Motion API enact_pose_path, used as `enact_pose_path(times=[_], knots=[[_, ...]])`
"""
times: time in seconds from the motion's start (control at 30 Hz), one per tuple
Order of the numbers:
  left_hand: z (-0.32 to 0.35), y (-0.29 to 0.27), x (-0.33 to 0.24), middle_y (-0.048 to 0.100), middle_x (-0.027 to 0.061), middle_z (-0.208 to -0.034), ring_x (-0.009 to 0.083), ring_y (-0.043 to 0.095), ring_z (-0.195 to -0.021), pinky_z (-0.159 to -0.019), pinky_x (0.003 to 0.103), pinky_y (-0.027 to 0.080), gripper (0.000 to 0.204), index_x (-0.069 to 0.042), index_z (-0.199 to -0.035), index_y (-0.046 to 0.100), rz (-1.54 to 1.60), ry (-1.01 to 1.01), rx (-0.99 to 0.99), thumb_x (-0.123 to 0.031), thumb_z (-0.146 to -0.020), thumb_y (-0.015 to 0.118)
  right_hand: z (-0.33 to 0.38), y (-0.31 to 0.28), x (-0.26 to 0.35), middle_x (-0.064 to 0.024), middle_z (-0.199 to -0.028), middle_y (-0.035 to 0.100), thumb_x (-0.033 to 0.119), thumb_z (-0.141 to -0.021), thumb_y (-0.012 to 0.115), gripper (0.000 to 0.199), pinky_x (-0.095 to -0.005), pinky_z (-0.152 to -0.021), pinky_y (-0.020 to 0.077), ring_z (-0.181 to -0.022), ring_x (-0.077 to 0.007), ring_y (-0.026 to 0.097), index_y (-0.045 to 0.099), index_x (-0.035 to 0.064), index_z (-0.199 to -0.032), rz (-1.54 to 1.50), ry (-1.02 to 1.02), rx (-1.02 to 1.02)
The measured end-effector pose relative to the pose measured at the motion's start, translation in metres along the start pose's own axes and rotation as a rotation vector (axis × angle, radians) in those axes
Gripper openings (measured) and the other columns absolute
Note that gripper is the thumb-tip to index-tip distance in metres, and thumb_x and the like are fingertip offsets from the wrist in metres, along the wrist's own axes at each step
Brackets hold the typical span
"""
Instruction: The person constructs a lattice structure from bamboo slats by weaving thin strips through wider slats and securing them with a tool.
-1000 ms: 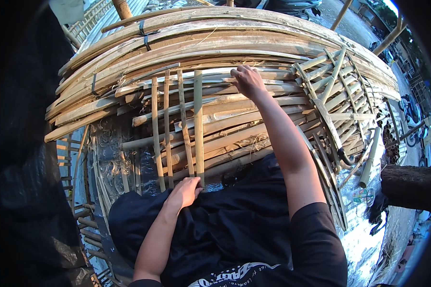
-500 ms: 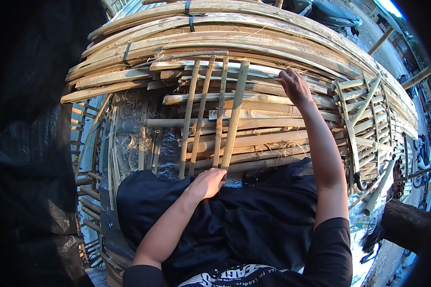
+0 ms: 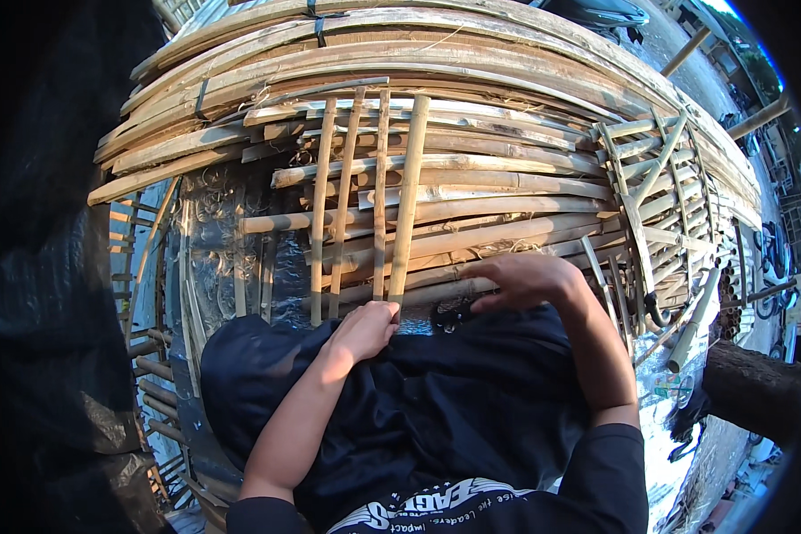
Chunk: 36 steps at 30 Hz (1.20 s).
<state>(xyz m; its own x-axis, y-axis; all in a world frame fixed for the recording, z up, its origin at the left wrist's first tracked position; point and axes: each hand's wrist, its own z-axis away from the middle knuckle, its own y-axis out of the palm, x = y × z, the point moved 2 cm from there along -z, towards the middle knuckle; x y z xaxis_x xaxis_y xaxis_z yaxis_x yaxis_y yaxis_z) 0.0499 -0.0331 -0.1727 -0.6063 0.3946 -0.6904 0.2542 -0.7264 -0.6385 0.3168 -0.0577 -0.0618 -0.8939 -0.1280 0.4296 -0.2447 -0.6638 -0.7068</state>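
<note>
Four thin, pale bamboo slats (image 3: 365,205) stand upright across a stack of long, rough split bamboo poles (image 3: 507,191). The left hand (image 3: 365,329), loosely curled, touches their lower ends. The right hand (image 3: 521,278) lies flat, fingers spread, on the horizontal poles beside crinkled silver foil (image 3: 218,240).

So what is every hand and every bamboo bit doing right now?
Left hand: curled at the near ends of the upright strips.
Right hand: palm down, fingers bent, on the horizontal strips.
Upright bamboo strips: four, side by side, crossing the flat ones.
Horizontal bamboo strips: stacked, lying flat.
Lattice panel: tilted at the right.
</note>
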Motion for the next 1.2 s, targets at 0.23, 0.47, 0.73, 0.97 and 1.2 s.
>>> enact_pose_path(times=[0.23, 0.47, 0.73, 0.97, 1.2], knots=[[0.001, -0.002, -0.004, 0.067, 0.0222, -0.090, 0.0413, 0.064, -0.092, -0.076, 0.044, 0.051, 0.010, 0.002, -0.092, 0.061, -0.004, -0.024, 0.036, -0.005, -0.086, 0.066, 0.020, 0.017, -0.068, -0.0231, -0.120, 0.066, 0.043, -0.094, 0.064, 0.060, -0.0430, -0.097, 0.0497, -0.114, -0.0363, 0.063, 0.050, 0.0068, -0.140, -0.064, 0.178, -0.457], [0.005, -0.002, 0.002, 0.067, 0.0213, -0.092, 0.0420, 0.064, -0.093, -0.077, 0.047, 0.051, 0.008, -0.001, -0.092, 0.063, -0.002, 0.004, -0.023, -0.007, -0.086, 0.064, 0.004, 0.027, -0.127, -0.0209, -0.125, 0.065, 0.048, -0.097, 0.060, 0.061, -0.0399, -0.097, 0.0483, -0.115, -0.0338, 0.063, 0.048, 0.0087, -0.142, -0.247, 0.348, -0.187], [0.004, -0.001, 0.001, 0.067, 0.0218, -0.092, 0.0427, 0.063, -0.094, -0.077, 0.048, 0.050, 0.010, 0.000, -0.093, 0.063, -0.044, 0.035, -0.005, -0.007, -0.086, 0.064, 0.002, 0.027, -0.113, -0.0231, -0.121, 0.066, 0.047, -0.093, 0.062, 0.057, -0.0447, -0.098, 0.0479, -0.116, -0.0403, 0.061, 0.054, 0.0110, -0.137, -0.125, 0.417, -0.227], [0.004, 0.000, -0.001, 0.067, 0.0216, -0.093, 0.0429, 0.062, -0.094, -0.077, 0.048, 0.051, 0.011, 0.000, -0.093, 0.063, -0.043, 0.029, -0.012, -0.008, -0.086, 0.065, -0.001, 0.021, -0.128, -0.0172, -0.110, 0.072, 0.045, -0.093, 0.063, 0.046, -0.0460, -0.090, 0.0502, -0.106, -0.0366, 0.066, 0.060, 0.0103, -0.124, -0.087, 0.380, -0.357], [0.006, 0.000, 0.004, 0.068, 0.0208, -0.093, 0.0427, 0.063, -0.094, -0.077, 0.048, 0.051, 0.010, -0.001, -0.094, 0.063, -0.056, -0.012, -0.009, -0.009, -0.087, 0.064, -0.005, 0.019, -0.127, -0.0173, -0.113, 0.070, 0.042, -0.092, 0.065, 0.045, -0.0456, -0.091, 0.0501, -0.107, -0.0357, 0.065, 0.060, 0.0100, -0.122, -0.092, 0.494, -0.385]])
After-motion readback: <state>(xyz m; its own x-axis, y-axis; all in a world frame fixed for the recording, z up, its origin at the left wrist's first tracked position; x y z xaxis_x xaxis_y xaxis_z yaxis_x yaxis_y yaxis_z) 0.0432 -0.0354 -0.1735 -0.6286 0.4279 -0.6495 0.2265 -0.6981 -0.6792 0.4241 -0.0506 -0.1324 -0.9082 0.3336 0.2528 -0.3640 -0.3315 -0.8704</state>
